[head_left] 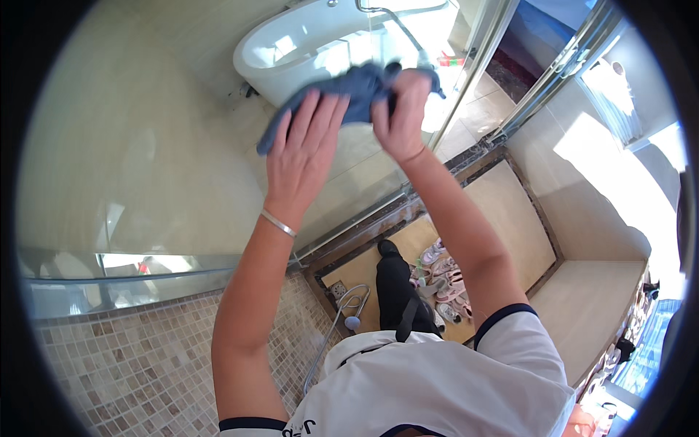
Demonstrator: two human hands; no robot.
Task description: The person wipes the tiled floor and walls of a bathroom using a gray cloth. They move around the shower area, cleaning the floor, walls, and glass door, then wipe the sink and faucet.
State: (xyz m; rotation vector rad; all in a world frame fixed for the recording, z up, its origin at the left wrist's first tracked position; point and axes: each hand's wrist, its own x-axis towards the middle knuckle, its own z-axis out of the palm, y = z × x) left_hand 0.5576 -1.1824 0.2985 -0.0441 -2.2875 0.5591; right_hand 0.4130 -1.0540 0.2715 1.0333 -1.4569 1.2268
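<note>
A dark blue-grey cloth [359,102] is spread in front of me, raised at arm's length by a glass panel. My right hand [405,120] is closed, its fingers bunched around the cloth's right part. On the left part of the cloth lies my left hand [309,135], with its fingers stretched out and spread. A silver bracelet [279,223] circles my left wrist. The cloth's edges and the right fingertips are slightly blurred.
Behind the glass stands a white bathtub [255,62]. Below me a shower head [352,323] with its hose lies on the floor, near several shoes [444,280]. A beige ledge [590,295] runs along the right, and mosaic tiles [167,357] cover the lower left.
</note>
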